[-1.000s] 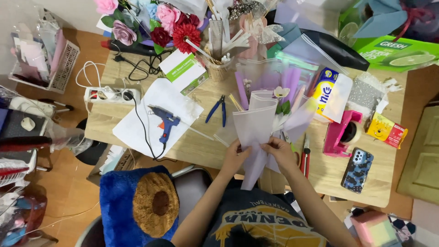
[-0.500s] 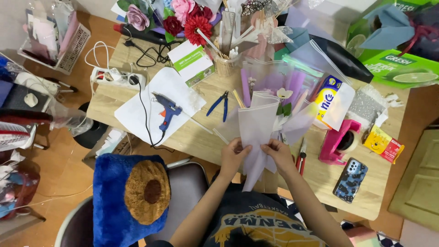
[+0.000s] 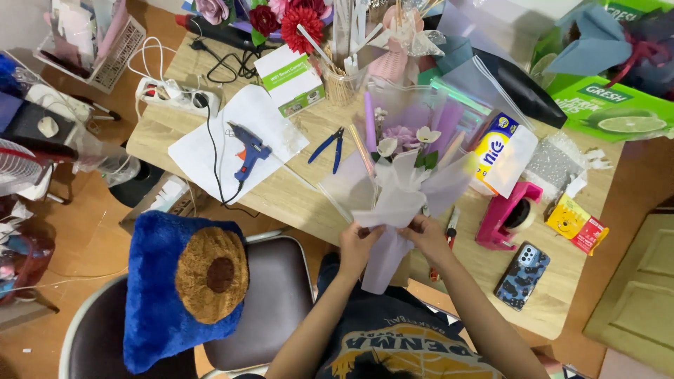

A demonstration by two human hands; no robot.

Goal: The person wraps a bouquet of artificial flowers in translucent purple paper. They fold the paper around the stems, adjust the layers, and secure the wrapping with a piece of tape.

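A small bouquet (image 3: 401,184) of pale purple and white flowers, wrapped in translucent lilac paper, lies over the near edge of the wooden table (image 3: 295,193). My left hand (image 3: 358,245) grips the wrap at the bouquet's neck from the left. My right hand (image 3: 430,237) pinches the same gathered paper from the right. The wrap's tail hangs down between my hands towards my lap. A red pen (image 3: 451,226) lies just right of my right hand.
A blue glue gun (image 3: 247,149) on white paper, blue pliers (image 3: 330,146), a pink tape dispenser (image 3: 507,214), a patterned phone (image 3: 522,275), boxes, a power strip (image 3: 172,95) and artificial flowers (image 3: 281,17) crowd the table. A chair with a blue cushion (image 3: 184,288) stands at left.
The white sheet that stood upright in front of the bouquet has been folded down around it, uncovering the flowers. Both hands stay at the bouquet's neck.
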